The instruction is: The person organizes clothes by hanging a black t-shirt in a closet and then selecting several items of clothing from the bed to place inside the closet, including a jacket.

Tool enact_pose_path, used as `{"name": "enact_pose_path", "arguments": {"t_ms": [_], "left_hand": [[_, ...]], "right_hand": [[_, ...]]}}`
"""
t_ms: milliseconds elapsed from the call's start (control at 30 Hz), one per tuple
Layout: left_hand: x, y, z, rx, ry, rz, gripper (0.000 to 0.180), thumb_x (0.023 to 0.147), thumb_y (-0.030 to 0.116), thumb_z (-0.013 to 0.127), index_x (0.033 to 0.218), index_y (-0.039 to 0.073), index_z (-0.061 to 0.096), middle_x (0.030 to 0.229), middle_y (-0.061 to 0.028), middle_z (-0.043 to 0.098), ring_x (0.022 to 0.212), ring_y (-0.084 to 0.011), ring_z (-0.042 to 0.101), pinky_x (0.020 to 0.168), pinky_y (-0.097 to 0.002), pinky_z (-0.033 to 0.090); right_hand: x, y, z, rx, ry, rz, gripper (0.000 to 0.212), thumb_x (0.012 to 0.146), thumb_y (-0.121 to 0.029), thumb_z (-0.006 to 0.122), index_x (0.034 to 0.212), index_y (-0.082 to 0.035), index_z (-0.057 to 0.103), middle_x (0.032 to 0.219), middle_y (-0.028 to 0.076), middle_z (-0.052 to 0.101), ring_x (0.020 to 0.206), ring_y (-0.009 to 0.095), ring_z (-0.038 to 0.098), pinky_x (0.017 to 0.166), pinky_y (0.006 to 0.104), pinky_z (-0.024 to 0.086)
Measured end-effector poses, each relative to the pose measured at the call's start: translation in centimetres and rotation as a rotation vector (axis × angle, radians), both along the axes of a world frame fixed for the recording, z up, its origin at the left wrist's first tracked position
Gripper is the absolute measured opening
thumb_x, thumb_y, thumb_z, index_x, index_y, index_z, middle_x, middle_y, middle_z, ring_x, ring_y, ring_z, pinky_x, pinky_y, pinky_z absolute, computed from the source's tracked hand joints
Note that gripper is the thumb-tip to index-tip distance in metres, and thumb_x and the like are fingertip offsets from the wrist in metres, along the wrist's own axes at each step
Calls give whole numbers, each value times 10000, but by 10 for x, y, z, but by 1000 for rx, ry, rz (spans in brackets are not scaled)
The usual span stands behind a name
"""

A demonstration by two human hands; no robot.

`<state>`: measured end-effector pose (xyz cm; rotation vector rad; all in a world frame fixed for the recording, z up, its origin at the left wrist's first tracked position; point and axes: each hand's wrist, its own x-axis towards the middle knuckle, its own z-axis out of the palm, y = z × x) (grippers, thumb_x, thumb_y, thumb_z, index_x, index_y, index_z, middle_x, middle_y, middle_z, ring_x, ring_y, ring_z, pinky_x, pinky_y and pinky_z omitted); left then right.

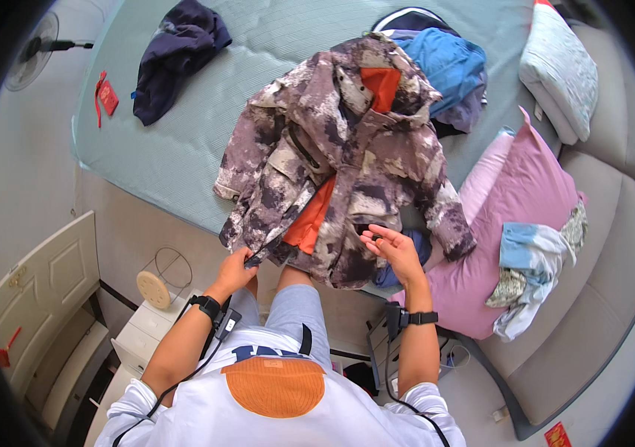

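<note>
A camouflage jacket (399, 160) in brown, grey and white lies spread over the near edge of the bed, its front partly parted so the orange lining (316, 216) shows. Pinched in my left hand (234, 271) is the jacket's lower left hem corner. My right hand (398, 255) is beside the lower right front of the jacket, palm turned up and fingers apart. It seems to hold nothing; whether its fingertips touch the cloth I cannot tell.
Dark clothing (180, 59) and a red tag (107, 97) lie on the bed's far left. Behind the jacket is a blue garment pile (444, 67). Pink pillow (526, 171), light-blue clothes (530, 246) and folded quilt (556, 74) sit right. A white cabinet (150, 324) stands near left.
</note>
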<state>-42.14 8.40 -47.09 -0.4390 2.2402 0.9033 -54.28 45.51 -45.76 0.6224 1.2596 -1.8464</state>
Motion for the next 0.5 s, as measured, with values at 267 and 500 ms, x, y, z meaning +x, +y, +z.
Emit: {"name": "enact_pose_path", "arguments": {"t_ms": [267,500], "left_hand": [[-11,-3,6,32,-32,-168,276,692,209,674,880,48,550,797,-152,622,766,-328,604,673,-380,465],[-29,-16,18,167,-202,-284,223,758,179,652,895,29,560,782,-114,629,736,-229,620,672,-334,478]], "right_hand": [[33,-10,122,-246,57,-326,391,888,-23,492,1257,81,421,1165,217,549,1076,284,567,897,300,489],[88,-32,172,-738,286,-614,339,876,5,492,1201,91,446,1048,236,587,944,328,627,782,327,554]]}}
